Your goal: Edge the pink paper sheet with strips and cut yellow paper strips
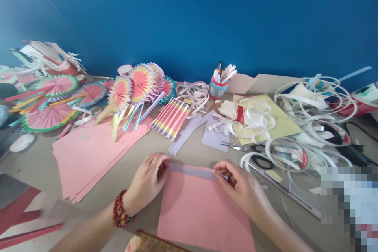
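Note:
A pink paper sheet [203, 208] lies flat on the table in front of me. Along its far edge runs a lavender paper strip [191, 171]. My left hand [150, 177], with a red bead bracelet on the wrist, pinches the strip's left end at the sheet's corner. At the other end, my right hand [239, 183] has thumb and fingers closed on the strip, whose tip shows just past the fingers. Beyond the hands sits a pleated pink, yellow and lavender paper piece [171, 118], beside loose lavender strips [186, 134].
Pink sheets [88, 157] are stacked at left, with finished paper fans [141, 82] behind. A blue cup [218, 88] holds pens near the wall. Scissors [251, 148], a utility knife [286, 189] and curled white tape strips [295, 149] lie at right. A patterned item [156, 242] is at the near edge.

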Motion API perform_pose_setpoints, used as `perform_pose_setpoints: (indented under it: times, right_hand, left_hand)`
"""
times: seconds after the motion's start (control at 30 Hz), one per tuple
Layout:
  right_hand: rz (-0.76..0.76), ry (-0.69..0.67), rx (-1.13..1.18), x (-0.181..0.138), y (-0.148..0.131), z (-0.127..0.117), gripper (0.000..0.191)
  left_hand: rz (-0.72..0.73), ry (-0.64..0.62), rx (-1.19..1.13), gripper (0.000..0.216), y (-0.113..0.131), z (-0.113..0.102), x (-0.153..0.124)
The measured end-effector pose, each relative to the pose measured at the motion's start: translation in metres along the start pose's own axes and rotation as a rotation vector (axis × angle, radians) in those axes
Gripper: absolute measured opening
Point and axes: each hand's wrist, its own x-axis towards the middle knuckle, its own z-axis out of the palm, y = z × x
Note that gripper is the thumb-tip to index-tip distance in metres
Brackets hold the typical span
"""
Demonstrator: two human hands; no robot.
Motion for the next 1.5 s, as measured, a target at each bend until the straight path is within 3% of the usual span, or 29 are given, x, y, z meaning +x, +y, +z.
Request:
perform_pose_setpoints:
  times: [0.77,1.5]
  right_hand:
    - [-0.007,0.093,-0.015,-0.0014,0.0028,0.0045,0.018]
    - [-0.034,0.101,-0.021,0.0002,0.0014,0.0032,0.015]
  left_hand:
    - [0.029,0.007,-0.007,0.033,-0.0008,0.0002,0.0018]
    - [-0.005,-0.038,-0.059,0.036,-0.0015,-0.0035,0.0042]
